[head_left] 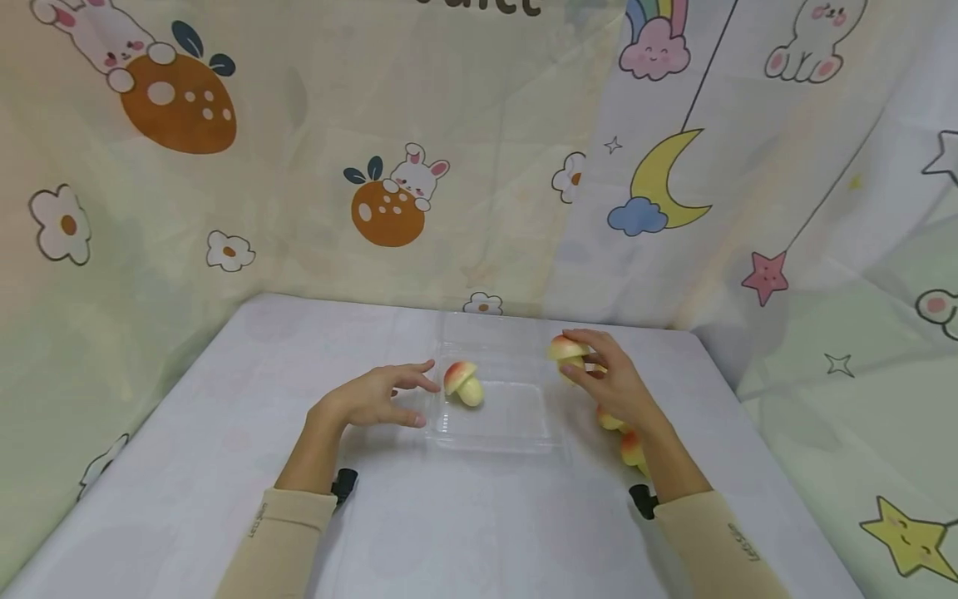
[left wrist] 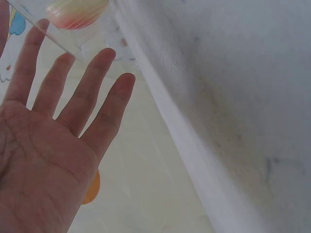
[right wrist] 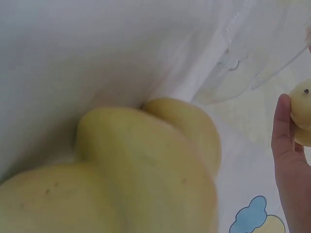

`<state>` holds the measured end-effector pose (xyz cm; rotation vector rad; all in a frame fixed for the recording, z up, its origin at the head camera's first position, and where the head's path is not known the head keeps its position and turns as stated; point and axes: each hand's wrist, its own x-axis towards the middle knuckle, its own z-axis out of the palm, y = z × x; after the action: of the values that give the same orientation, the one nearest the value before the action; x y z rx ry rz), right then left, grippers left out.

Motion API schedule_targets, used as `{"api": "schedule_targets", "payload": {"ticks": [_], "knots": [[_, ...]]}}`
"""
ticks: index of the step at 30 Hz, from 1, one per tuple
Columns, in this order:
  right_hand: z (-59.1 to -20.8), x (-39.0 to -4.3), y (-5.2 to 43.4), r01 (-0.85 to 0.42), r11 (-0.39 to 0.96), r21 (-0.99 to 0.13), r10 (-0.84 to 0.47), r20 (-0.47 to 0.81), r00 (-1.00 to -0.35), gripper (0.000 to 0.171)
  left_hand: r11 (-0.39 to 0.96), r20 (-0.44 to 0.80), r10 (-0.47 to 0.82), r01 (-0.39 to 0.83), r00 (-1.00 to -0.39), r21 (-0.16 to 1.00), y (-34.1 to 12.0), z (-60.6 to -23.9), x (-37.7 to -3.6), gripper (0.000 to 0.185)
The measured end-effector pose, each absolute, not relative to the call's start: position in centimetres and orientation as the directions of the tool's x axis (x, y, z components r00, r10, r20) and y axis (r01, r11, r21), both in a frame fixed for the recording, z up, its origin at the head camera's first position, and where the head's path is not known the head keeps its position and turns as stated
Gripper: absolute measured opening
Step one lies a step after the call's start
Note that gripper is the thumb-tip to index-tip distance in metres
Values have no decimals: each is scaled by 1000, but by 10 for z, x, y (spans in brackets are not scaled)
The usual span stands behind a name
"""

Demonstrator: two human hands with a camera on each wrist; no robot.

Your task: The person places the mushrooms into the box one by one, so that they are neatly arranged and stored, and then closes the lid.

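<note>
A toy mushroom (head_left: 566,350) with a red-and-yellow cap is pinched between the thumb and fingers of my right hand (head_left: 609,378), just right of a clear plastic box (head_left: 494,445). In the right wrist view, part of that mushroom (right wrist: 302,109) shows at the right edge. Another mushroom (head_left: 464,384) lies tilted inside the box at its left side. My left hand (head_left: 377,395) is held beside the box's left wall, fingers spread and holding nothing. The left wrist view shows its straight fingers (left wrist: 95,82) near the clear plastic, with the mushroom's cap (left wrist: 77,12) behind it.
More mushrooms (head_left: 632,449) lie on the white-covered table (head_left: 479,524) under my right forearm, partly hidden by it. They loom large in the right wrist view, pale yellow (right wrist: 146,165). Behind the table hangs a cloth (head_left: 494,166) printed with cartoon pictures.
</note>
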<state>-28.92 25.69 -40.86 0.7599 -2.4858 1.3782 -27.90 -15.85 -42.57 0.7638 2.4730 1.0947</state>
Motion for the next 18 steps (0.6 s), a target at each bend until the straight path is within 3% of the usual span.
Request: {"api": "schedule_targets", "payload": {"ticks": [18], "knots": [[-412, -292, 225, -469, 403, -786, -330, 354, -875, 58, 560, -73, 593, 345, -802, 754, -160, -425, -279, 58]]}}
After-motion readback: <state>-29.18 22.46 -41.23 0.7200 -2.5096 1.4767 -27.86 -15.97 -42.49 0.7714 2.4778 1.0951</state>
